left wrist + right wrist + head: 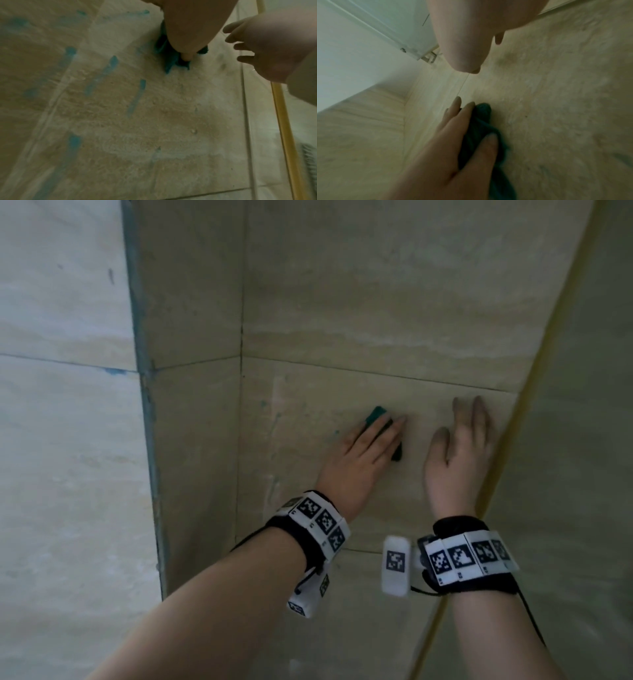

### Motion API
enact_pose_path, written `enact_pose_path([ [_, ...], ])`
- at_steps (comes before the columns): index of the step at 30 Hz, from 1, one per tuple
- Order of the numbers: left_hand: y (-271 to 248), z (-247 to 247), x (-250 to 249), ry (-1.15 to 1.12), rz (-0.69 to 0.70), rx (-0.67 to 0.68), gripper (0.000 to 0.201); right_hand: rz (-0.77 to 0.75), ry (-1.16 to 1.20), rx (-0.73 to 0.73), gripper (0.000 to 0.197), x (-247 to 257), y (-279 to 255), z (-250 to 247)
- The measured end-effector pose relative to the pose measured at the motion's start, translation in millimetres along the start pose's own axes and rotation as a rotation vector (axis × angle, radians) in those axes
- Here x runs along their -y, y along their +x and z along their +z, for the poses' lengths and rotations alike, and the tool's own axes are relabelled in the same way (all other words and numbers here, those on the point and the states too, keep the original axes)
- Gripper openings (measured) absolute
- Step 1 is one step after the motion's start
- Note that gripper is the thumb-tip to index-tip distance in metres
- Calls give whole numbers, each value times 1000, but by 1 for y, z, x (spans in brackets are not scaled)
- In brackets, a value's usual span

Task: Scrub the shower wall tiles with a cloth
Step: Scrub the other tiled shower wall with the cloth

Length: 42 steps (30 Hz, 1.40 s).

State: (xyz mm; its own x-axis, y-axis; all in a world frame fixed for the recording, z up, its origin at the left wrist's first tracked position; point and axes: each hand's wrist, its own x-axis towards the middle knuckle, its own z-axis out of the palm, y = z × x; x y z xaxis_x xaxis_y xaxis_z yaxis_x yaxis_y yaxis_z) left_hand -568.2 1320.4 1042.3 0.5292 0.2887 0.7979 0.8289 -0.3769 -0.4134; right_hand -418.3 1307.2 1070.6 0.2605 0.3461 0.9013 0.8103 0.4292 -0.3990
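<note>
A teal cloth [376, 415] lies flat against a beige wall tile [342, 392]. My left hand [371, 440] presses it to the tile with straight fingers, and most of the cloth is hidden under the palm. In the right wrist view the left hand's fingers [465, 121] and thumb lie along the cloth [482, 121]. My right hand [462, 433] is open just to the right, fingers spread and pointing up the same tile, holding nothing. Whether it touches the tile I cannot tell. Blue streaks [109, 70] run down the tile below the cloth [169, 65].
The tiled wall meets another tiled wall at a corner [241, 371] left of the hands. A blue-grey edge [144, 392] borders a pale wall further left. A yellow strip [534, 392] runs diagonally on the right, with a pale panel [582, 440] beyond it.
</note>
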Motion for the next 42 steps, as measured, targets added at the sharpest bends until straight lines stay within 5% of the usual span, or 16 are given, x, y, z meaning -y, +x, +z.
enact_pose_path([
  [12, 4, 3, 14, 288, 132, 101, 51, -59, -175, -50, 54, -22, 24, 40],
  [18, 30, -33, 44, 234, -288, 43, 64, -52, -163, -44, 54, -21, 22, 41],
  [21, 25, -41, 63, 201, -567, 197, 67, -36, -149, -36, 55, -19, 20, 43],
  [23, 13, -39, 72, 262, -767, 145, 73, -27, -159, -25, 54, -20, 16, 44],
  [26, -4, -31, 79, 278, -868, 26, 81, -23, -162, -9, 55, -21, 14, 44],
  [33, -5, -18, 56, -78, -753, -203, 86, 25, -192, 19, 56, -13, 7, 49],
  [39, 4, 10, 6, -137, 5, -41, 49, -5, -219, 36, 56, -19, 5, 47],
  [42, 2, 5, 8, -115, 50, 27, 51, -22, -237, 58, 57, -24, 5, 43],
])
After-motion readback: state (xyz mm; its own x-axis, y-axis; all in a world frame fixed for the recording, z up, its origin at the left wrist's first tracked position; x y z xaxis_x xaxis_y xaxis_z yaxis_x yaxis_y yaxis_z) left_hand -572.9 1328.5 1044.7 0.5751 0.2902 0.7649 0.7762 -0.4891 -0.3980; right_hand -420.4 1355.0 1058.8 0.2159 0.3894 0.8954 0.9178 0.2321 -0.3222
